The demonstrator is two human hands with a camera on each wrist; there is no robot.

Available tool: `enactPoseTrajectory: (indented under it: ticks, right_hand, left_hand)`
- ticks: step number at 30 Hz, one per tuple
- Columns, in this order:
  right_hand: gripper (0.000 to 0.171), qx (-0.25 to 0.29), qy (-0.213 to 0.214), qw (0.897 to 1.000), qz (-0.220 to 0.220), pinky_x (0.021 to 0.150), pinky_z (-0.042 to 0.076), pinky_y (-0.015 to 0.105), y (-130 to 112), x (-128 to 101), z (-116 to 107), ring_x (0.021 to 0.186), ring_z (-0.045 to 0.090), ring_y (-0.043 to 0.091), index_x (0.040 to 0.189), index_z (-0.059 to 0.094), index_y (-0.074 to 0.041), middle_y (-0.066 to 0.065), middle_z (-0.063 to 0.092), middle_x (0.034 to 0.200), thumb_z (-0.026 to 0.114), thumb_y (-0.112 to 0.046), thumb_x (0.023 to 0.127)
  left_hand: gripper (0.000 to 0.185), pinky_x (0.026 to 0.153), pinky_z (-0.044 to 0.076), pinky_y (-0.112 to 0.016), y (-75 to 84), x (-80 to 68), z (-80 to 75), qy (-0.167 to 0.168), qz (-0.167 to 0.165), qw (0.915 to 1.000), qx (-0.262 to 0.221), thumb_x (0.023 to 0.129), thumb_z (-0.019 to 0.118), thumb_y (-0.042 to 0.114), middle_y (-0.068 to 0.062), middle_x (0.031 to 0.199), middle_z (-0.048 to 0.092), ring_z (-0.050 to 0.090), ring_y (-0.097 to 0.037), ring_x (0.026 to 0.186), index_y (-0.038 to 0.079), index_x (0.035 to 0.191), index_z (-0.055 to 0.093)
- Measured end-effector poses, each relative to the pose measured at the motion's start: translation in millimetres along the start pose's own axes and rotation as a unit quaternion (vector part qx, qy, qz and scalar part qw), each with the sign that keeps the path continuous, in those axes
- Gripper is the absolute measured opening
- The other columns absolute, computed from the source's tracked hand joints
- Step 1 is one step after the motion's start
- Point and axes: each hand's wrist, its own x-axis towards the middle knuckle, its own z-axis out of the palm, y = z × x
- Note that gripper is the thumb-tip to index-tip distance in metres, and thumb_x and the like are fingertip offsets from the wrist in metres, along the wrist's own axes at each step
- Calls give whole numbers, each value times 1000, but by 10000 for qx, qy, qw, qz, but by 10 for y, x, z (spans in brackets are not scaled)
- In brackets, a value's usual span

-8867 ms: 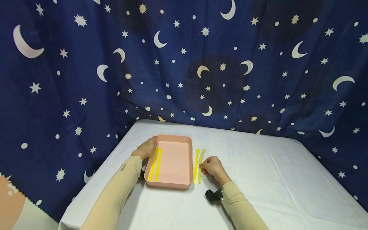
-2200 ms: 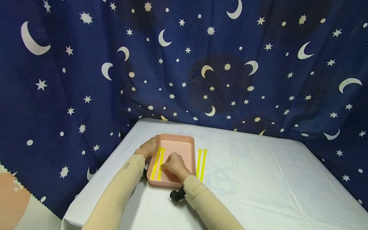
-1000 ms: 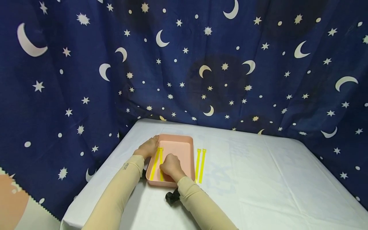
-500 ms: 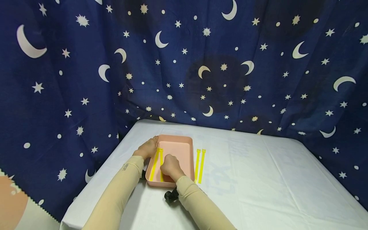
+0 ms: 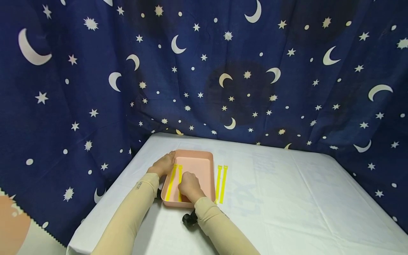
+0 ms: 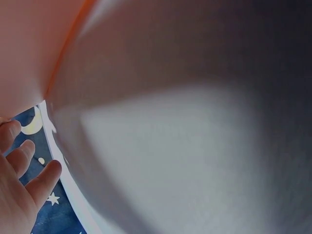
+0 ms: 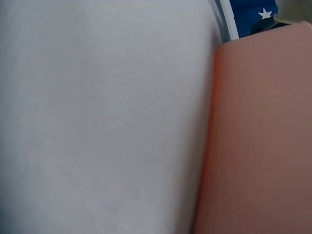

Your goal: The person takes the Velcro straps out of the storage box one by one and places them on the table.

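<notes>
Starry navy curtain behind white cloth-covered table. Smooth pink rectangular tray: left hand flat on rim, right hand curled inside over thin yellow strips; grasp indiscernible.

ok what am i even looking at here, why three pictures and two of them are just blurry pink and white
No machine here: a person works with two bare hands and wears three cameras. The wide picture comes from the head camera, looking forward and down. The two blurry ones come from cameras strapped at the wrists, so close to the work that they show little but the side of the pink tray and the white tablecloth.

In the head view, the tray sits on a table covered in white cloth, with a dark blue moon-and-star curtain behind. Two yellow strips lie inside the tray along its left side, and two more yellow strips lie on the cloth just right of it.

The left hand rests on the tray's far left edge. The right hand is inside the tray, on the inner strip; whether it actually pinches it is hidden.
</notes>
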Motion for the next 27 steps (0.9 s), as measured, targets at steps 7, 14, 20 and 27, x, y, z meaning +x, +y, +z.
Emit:
enactPoseTrajectory:
  ticks: [7,14,20,27]
  right_hand:
    - [22,-73,-2,9999,-115,51,38,28,11,11,-16,58,44,20,66,53,-8,3,46,62,66,2,81]
    - [32,-44,-34,9999,-160,48,34,26,15,5,-34,56,41,19,61,45,-12,1,38,59,67,1,80]
    - [35,134,-6,9997,-188,45,32,24,28,-34,-15,52,40,18,58,43,-13,0,36,56,66,3,80]
    - [28,193,88,9997,-143,47,33,24,48,-67,-18,55,40,19,62,48,-10,1,38,59,66,2,79]
  left_hand:
    - [54,128,21,-49,11,3,-8,-91,-121,9999,23,110,31,22,-21,163,28,25,-37,152,-2,157,23]
    - [54,128,19,-49,16,30,-22,-126,-189,9997,44,110,31,24,-19,165,26,24,-36,153,1,159,21]
    - [54,128,20,-49,6,18,-13,-92,-169,9998,-46,110,30,24,-20,164,27,24,-36,153,-1,158,22]
    - [54,128,20,-49,3,-7,5,-70,-144,9998,-115,110,31,24,-20,163,27,25,-37,153,-2,158,23]
